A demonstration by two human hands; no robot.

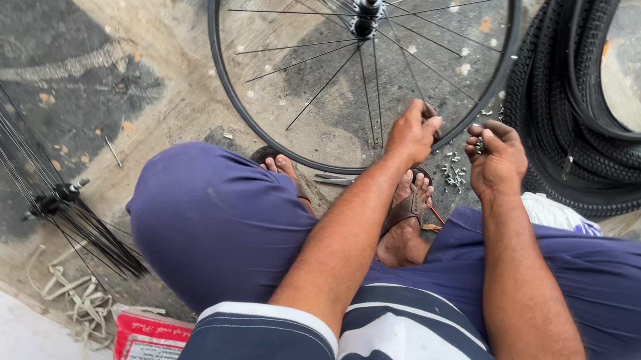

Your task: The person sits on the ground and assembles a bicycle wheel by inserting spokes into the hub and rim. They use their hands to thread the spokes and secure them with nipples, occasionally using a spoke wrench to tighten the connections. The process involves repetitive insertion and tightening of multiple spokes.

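Seated low, a person's left hand (pixel 413 132) pinches closed on the bicycle wheel rim (pixel 223 86) lying flat ahead; right hand (pixel 495 155), curled, holds small metal nipples (pixel 480 144). Steadying the rim looks wise.

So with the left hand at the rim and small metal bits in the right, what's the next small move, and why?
Probably pass one nipple from the right hand to the left hand, which already pinches a spoke end at the rim. Many rim holes look unfilled, and more nipples lie on the ground.
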